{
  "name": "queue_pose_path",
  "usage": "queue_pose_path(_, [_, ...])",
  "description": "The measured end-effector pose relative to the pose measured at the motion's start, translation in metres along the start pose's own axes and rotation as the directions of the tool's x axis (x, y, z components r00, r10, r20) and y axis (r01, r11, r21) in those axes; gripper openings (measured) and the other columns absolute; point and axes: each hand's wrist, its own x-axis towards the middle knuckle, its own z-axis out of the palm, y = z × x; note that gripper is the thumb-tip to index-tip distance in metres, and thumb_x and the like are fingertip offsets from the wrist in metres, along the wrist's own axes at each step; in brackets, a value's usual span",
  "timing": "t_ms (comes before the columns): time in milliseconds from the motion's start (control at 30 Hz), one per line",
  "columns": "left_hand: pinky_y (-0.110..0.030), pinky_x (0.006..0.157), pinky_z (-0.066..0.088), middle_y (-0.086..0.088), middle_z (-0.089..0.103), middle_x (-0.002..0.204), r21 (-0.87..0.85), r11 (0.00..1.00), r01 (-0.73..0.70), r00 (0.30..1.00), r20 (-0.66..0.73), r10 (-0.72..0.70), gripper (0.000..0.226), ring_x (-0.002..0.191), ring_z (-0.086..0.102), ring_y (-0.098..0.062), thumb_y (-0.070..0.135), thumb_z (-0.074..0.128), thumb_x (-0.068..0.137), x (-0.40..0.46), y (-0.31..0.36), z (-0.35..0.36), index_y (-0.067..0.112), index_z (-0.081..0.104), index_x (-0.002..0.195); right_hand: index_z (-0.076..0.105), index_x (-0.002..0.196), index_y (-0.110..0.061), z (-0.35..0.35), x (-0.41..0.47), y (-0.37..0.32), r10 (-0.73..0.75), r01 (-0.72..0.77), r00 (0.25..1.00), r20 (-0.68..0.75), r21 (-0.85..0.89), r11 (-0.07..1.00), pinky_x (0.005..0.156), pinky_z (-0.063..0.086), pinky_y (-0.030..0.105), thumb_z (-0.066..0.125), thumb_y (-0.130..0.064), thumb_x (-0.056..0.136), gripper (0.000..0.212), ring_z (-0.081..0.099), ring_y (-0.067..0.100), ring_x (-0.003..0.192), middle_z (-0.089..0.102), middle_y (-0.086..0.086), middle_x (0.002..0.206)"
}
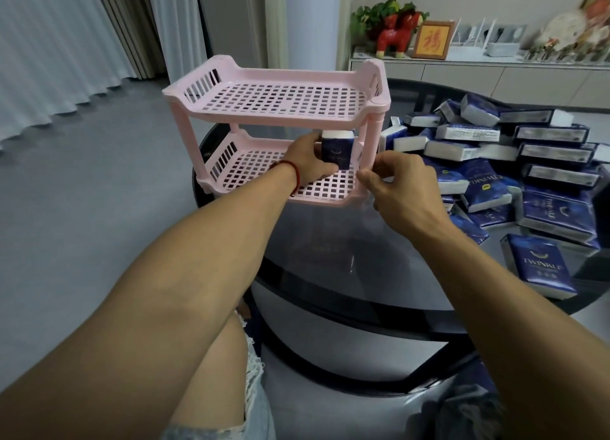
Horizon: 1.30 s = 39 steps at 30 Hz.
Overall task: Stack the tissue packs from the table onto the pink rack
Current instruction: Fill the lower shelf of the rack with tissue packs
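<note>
A person's two bare forearms reach over a dark, glossy round worktop [330, 258] toward a two-tier pink rack [274, 96]; the right hand [401, 192] hangs just beside the rack's near right corner, fingers loosely curled and grasping nothing; the left hand [308, 162], a red cord at its wrist, grips one upright tissue pack [336, 150] standing on the lower tier by the right post; the top tier holds nothing. To the right, a loose heap of tissue packs [511, 162] sprawls across the glass, navy film wrappers with white ends, soft-edged blocks lying at all angles. The rack is light moulded plastic with a square-holed lattice floor and slotted end walls; standing on end, the pack may well topple once let go, and a push could slide the rack on the slick glass toward the edge.
</note>
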Motion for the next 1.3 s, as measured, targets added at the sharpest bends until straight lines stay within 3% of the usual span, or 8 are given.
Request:
queue_pose_path(467, [-0.032, 0.081, 0.063, -0.005, 0.073, 0.116, -0.279, 0.96, 0.04, 0.997, 0.075, -0.02, 0.05, 0.103, 0.073, -0.019, 0.007, 0.08, 0.084, -0.001, 0.0, -0.006, 0.017, 0.062, 0.129, 0.074, 0.11, -0.014, -0.005, -0.003, -0.004, 0.023, -0.023, 1.0, 0.018, 0.019, 1.0, 0.079, 0.062, 0.043, 0.068, -0.03, 0.097, 0.021, 0.071, 0.018, 0.081, 0.075, 0.001, 0.104])
queue_pose_path(700, [-0.037, 0.087, 0.063, -0.002, 0.073, 0.118, -0.24, 0.971, 0.014, 0.998, 0.06, 0.001, 0.05, 0.108, 0.071, -0.019, 0.012, 0.08, 0.084, -0.004, 0.001, -0.006, 0.02, 0.062, 0.13, 0.073, 0.111, -0.016, -0.005, -0.004, -0.004, 0.037, -0.038, 0.999, 0.028, 0.036, 0.999, 0.079, 0.062, 0.042, 0.067, -0.03, 0.097, 0.021, 0.071, 0.016, 0.078, 0.075, -0.001, 0.102])
queue_pose_path(833, [-0.022, 0.074, 0.061, -0.002, 0.072, 0.118, -0.19, 0.982, 0.001, 0.998, 0.055, 0.01, 0.051, 0.104, 0.07, -0.015, 0.011, 0.079, 0.086, -0.009, 0.002, -0.01, 0.017, 0.06, 0.133, 0.071, 0.113, -0.018, -0.006, -0.006, -0.004, 0.051, -0.052, 0.997, 0.063, 0.016, 0.999, 0.081, 0.061, 0.044, 0.067, -0.032, 0.097, 0.021, 0.072, 0.018, 0.082, 0.075, -0.002, 0.102])
queue_pose_path(1000, [-0.041, 0.09, 0.061, -0.003, 0.068, 0.125, -0.171, 0.976, 0.136, 0.991, 0.044, -0.13, 0.063, 0.113, 0.067, -0.024, 0.007, 0.08, 0.084, -0.013, 0.004, -0.016, 0.017, 0.054, 0.14, 0.068, 0.111, -0.021, -0.022, -0.024, -0.012, 0.042, -0.039, 0.999, 0.016, -0.132, 0.99, 0.084, 0.058, 0.047, 0.063, -0.025, 0.093, 0.02, 0.067, 0.022, 0.096, 0.072, -0.002, 0.105])
queue_pose_path(1067, [-0.038, 0.094, 0.058, -0.003, 0.063, 0.13, -0.03, 0.985, 0.172, 0.985, 0.002, -0.172, 0.065, 0.114, 0.064, -0.024, 0.01, 0.078, 0.085, -0.023, 0.015, -0.022, 0.013, 0.051, 0.144, 0.07, 0.099, -0.019, -0.034, -0.039, -0.009, 0.019, -0.033, 0.999, -0.046, -0.315, 0.948, 0.076, 0.057, 0.046, 0.06, -0.023, 0.09, 0.014, 0.065, 0.028, 0.092, 0.072, 0.002, 0.099])
queue_pose_path(1133, [-0.034, 0.084, 0.059, -0.004, 0.062, 0.126, 0.21, 0.965, 0.156, 0.988, -0.01, -0.157, 0.05, 0.104, 0.065, -0.023, 0.013, 0.074, 0.089, -0.043, 0.029, -0.031, 0.012, 0.054, 0.134, 0.066, 0.092, -0.012, -0.046, -0.052, -0.001, 0.045, -0.073, 0.997, -0.07, -0.482, 0.873, 0.068, 0.051, 0.04, 0.058, -0.023, 0.089, 0.014, 0.06, 0.034, 0.096, 0.069, 0.007, 0.099])
queue_pose_path(1233, [-0.027, 0.072, 0.051, -0.005, 0.066, 0.113, 0.399, 0.905, 0.147, 0.973, 0.106, -0.204, 0.031, 0.092, 0.065, -0.02, 0.018, 0.071, 0.09, -0.085, 0.052, -0.039, 0.013, 0.06, 0.118, 0.051, 0.087, -0.011, -0.061, -0.068, 0.013, 0.165, -0.118, 0.986, -0.001, -0.706, 0.698, 0.078, 0.039, 0.042, 0.057, -0.029, 0.093, 0.02, 0.049, 0.041, 0.116, 0.061, 0.016, 0.112])
queue_pose_path(1300, [-0.031, 0.077, 0.052, -0.01, 0.064, 0.114, 0.537, 0.834, 0.13, 0.961, 0.138, -0.238, 0.017, 0.096, 0.065, -0.027, 0.025, 0.07, 0.089, -0.115, 0.069, -0.039, 0.018, 0.061, 0.102, 0.057, 0.104, -0.012, -0.066, -0.076, 0.021, 0.213, -0.099, 0.976, 0.041, -0.79, 0.606, 0.089, 0.041, 0.046, 0.059, -0.036, 0.094, 0.026, 0.047, 0.041, 0.12, 0.06, 0.017, 0.122])
